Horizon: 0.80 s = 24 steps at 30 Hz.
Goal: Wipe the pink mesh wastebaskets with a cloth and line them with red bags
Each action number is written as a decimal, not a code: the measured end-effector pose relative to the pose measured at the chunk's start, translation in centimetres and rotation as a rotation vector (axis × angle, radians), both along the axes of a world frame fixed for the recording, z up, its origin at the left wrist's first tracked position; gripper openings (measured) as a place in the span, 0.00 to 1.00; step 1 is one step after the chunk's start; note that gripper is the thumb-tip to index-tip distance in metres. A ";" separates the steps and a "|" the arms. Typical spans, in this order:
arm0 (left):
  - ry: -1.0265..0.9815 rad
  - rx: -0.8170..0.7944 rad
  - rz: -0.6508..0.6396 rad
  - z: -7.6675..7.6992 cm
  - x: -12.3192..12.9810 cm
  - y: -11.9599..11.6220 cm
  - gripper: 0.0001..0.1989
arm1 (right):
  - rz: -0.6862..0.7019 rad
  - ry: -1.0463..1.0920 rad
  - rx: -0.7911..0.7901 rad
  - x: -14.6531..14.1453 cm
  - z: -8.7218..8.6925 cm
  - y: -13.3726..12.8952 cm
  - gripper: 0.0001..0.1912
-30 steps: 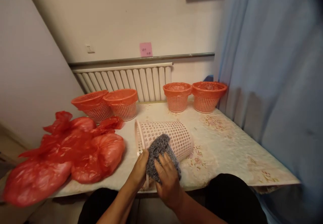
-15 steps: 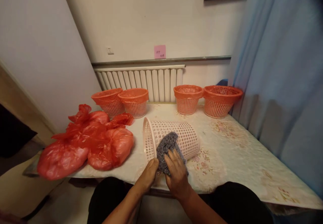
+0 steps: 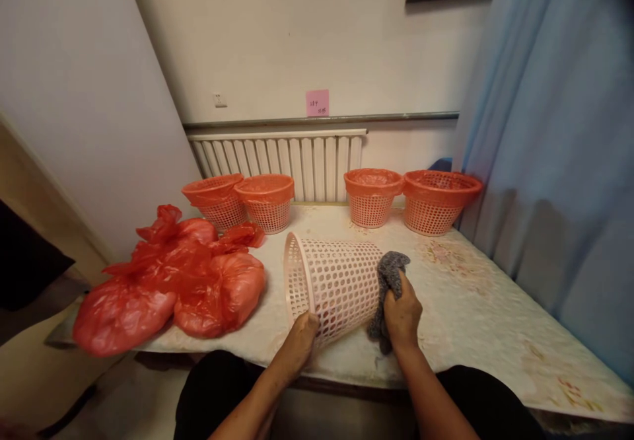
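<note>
A pale pink perforated wastebasket (image 3: 341, 281) lies on its side in front of me, its mouth facing left. My left hand (image 3: 300, 337) grips its rim at the near lower edge, thumb on the outside. In my right hand (image 3: 403, 311) is a bunched dark grey cloth (image 3: 389, 281), held against the base end of the basket. The fingers of my right hand are partly hidden by the cloth.
Several red tied plastic bags (image 3: 218, 294) are heaped on the left of the table (image 3: 475, 334). Baskets lined with red bags stand along the back, two left (image 3: 270, 212) and two right (image 3: 374, 209). A blue curtain (image 3: 555, 162) hangs at the right, and a radiator (image 3: 307, 162) is behind.
My right hand has moved the cloth rightward from the basket's side to its base end. My left hand still holds the rim, and the basket has tilted slightly.
</note>
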<state>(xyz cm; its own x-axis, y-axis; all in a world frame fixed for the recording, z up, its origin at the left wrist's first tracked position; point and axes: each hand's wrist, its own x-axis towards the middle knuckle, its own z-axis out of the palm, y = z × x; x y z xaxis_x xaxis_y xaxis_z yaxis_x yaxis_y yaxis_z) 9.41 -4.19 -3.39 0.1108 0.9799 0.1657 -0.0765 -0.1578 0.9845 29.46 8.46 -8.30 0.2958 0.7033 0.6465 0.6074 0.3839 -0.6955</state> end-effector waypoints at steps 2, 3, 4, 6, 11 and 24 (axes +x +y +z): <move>0.005 0.004 -0.004 0.2 0.0 0.0 0.39 | -0.021 0.025 -0.015 0.0 -0.1 0.1 0.29; 0.004 0.005 0.000 0.3 0.0 0.0 0.39 | -0.013 0.020 0.006 -0.3 -0.1 -0.1 0.29; 0.000 0.005 0.005 0.4 0.1 0.0 0.39 | 0.008 0.003 0.037 -0.7 0.0 -0.4 0.29; -0.021 -0.003 0.014 0.5 0.1 0.2 0.39 | 0.073 -0.060 0.118 -1.9 0.1 -1.7 0.29; -0.133 -0.041 0.133 0.4 0.4 0.8 0.37 | 0.368 -0.339 0.381 -5.8 -0.1 -7.0 0.30; -0.313 -0.119 0.004 1.7 0.5 0.6 0.35 | 0.134 -0.142 0.168 -1.9 0.6 -2.0 0.28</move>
